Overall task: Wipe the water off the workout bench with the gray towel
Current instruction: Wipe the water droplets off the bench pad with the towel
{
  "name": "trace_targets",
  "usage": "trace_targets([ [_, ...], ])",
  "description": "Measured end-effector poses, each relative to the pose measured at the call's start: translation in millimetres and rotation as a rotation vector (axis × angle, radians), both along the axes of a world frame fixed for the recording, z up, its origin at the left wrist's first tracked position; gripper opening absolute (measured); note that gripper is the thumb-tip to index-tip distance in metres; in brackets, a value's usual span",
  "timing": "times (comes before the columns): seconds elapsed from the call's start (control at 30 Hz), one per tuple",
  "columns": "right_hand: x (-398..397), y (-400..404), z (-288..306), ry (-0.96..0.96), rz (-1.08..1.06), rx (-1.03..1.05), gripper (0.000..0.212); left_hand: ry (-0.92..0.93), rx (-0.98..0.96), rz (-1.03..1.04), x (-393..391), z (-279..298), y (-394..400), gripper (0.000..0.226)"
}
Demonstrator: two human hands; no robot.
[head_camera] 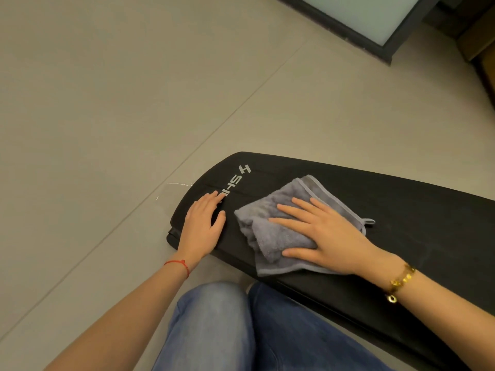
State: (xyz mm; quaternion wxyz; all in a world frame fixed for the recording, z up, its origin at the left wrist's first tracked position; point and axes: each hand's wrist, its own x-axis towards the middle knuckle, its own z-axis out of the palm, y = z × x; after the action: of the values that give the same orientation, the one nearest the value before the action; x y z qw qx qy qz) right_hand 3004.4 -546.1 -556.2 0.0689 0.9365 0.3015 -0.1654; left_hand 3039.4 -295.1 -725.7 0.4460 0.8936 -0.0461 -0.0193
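Observation:
A black padded workout bench (417, 210) with white lettering near its left end runs from the middle of the view to the lower right. The gray towel (270, 231), loosely folded, lies on the pad. My right hand (318, 231) lies flat on top of the towel, fingers spread and pointing left, pressing it to the pad. My left hand (201, 226) rests flat on the bench's left end, beside the towel and apart from it, partly covering the lettering. No water is visible on the dark pad.
Beige tiled floor (107, 103) surrounds the bench on the left and behind. A dark-framed frosted glass panel (375, 17) stands at the top right. My knees in blue jeans (241, 330) are close against the bench's near side.

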Motion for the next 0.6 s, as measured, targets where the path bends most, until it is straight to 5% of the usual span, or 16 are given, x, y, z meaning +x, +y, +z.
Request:
trace_targets([
  [0.13,68.6,-15.4,-9.7,-0.121,-0.193,-0.028,0.086,0.001,0.005,0.012,-0.3,0.1,-1.2,0.052],
  [0.23,121.9,0.2,-35.0,-0.15,-0.299,-0.151,0.073,0.007,-0.002,0.017,-0.9,0.6,-0.5,0.05],
  [0.6,38.1,9.2,-16.7,0.018,0.035,0.038,0.071,0.032,0.063,0.036,-4.3,-6.5,26.7,0.053],
])
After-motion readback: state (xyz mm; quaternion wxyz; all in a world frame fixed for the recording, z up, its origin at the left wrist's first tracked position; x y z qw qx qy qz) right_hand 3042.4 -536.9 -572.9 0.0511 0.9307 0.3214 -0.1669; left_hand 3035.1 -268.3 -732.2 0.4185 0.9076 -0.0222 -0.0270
